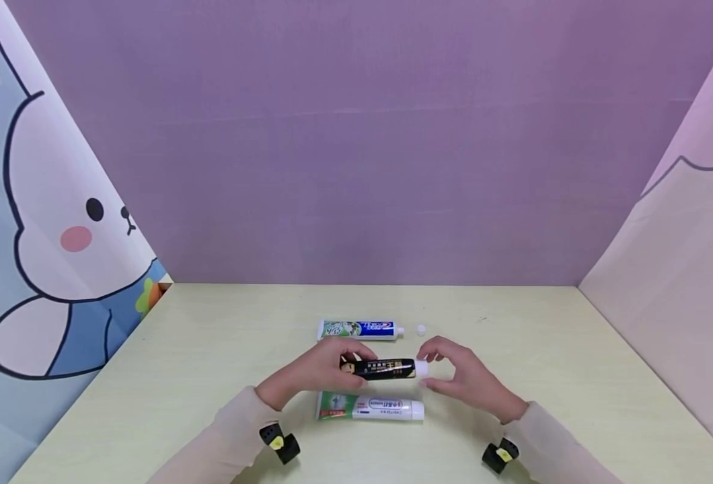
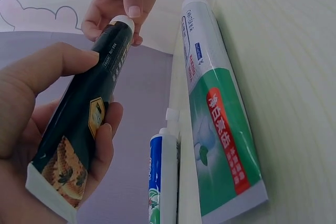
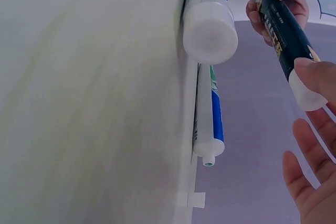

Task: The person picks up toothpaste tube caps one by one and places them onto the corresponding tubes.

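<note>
Head view: we look down on a pale table (image 1: pixel 211 349) before a purple backdrop (image 1: pixel 356 168). A person's left hand (image 1: pixel 329 366) grips a black tube (image 1: pixel 383 369), held level, its white cap (image 1: pixel 421 368) pointing right. The right hand (image 1: pixel 462 373) is at that cap, thumb on the near side and fingers on the far side; we cannot tell from here whether they touch it. Beyond the black tube lies a blue-and-green tube (image 1: pixel 359 329), with a small loose cap (image 1: pixel 421 330) just beside its tip. Nearer us lies a green-and-white tube (image 1: pixel 387 409). This view alone gives us the whole row.

Left wrist view: we find the left thumb on top of the black tube and the fingers wrapped underneath, a grip the head view partly hides. Honeycomb artwork (image 2: pixel 64 171) shows near the tube's flat end, and a red strip (image 2: pixel 227 140) runs along the green-and-white tube.

Right wrist view: we see the right thumb overlapping the capped end, with a finger beneath and others spread away; whether they pinch the cap, we cannot tell. Only here can we look onto the blue-and-green tube's bare nozzle (image 3: pixel 209 160).
</note>
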### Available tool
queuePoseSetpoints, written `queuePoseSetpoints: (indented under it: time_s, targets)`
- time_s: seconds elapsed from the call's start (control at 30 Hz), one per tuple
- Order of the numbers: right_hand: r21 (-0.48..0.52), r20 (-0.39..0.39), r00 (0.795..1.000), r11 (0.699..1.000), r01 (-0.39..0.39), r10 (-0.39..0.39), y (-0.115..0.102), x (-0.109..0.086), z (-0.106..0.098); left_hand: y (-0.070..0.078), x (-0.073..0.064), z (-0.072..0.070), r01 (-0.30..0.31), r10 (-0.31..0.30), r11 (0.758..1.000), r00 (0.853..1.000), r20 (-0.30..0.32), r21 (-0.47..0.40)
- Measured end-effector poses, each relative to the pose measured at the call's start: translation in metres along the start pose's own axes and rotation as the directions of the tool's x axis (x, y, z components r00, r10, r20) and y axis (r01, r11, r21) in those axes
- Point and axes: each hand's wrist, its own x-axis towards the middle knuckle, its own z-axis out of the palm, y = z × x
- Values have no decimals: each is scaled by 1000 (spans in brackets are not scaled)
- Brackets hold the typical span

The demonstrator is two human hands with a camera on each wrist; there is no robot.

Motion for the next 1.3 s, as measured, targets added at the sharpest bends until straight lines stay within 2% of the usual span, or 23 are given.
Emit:
queuePoseSetpoints:
  time_s: [0.33,0.5,0.83,0.97,1.3]
  targets:
    - [-119,-73,997,992,28,-37,-17,5,0,0,-2,-2,-15,15,1000,1000,9,-13]
    - [-132,-94,995,991,32,-45,-16,5,-2,0,-2,-2,-3,3,999,1000,14,-32]
    - [-119,-81,996,993,17,-26,-9,-1,-2,0,-2,-1,-14,14,999,1000,10,-35]
    - [-110,-70,998,994,-7,0,-9,-2,-3,0,-2,0,-9,10,999,1000,16,-39]
    - [-38,-28,991,990,-132,131,-11,0,-3,-2,-2,0,7,-6,999,1000,20,-44]
